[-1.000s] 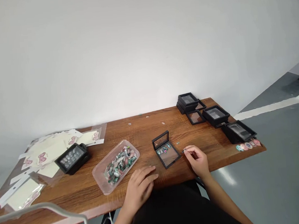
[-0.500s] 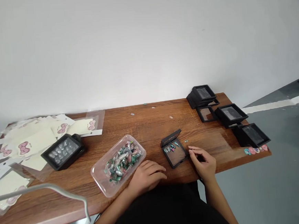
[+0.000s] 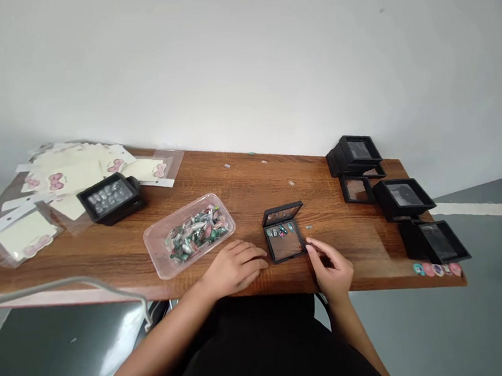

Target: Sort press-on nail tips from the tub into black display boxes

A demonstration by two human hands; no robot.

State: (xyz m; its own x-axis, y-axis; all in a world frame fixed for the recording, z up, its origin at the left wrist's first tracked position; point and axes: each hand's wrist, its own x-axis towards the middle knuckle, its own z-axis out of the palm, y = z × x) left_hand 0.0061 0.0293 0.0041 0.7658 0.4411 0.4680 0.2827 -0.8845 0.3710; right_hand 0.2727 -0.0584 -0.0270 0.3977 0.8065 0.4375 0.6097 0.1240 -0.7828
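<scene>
A small black display case (image 3: 287,249) stands with its windowed lid (image 3: 282,213) raised. Several shiny teal, silver and pink false nails (image 3: 283,230) lie along its back edge. My right hand (image 3: 333,268) is at the case's right edge, thumb and forefinger pinched together; whatever is between them is too small to make out. To the left of the case, my left hand (image 3: 235,267) rests palm down on the table with its fingers loosely stretched, holding nothing. Beside it sits a clear plastic tub (image 3: 158,259) with a heap of green, silver and pink false nails (image 3: 198,233).
Black cases (image 3: 403,194) are stacked at the right, by round stickers (image 3: 437,269). Another black case (image 3: 110,199) with clear nails lies at the left, near cream cards (image 3: 75,167) in plastic sleeves. Small loose pieces (image 3: 291,183) dot the wooden table (image 3: 242,183). A grey cable (image 3: 80,279) crosses the lower left.
The view has shifted, so the tub, cards and case sit higher in the picture. My right hand stays pinched by the case's right edge; my left hand still rests on the table.
</scene>
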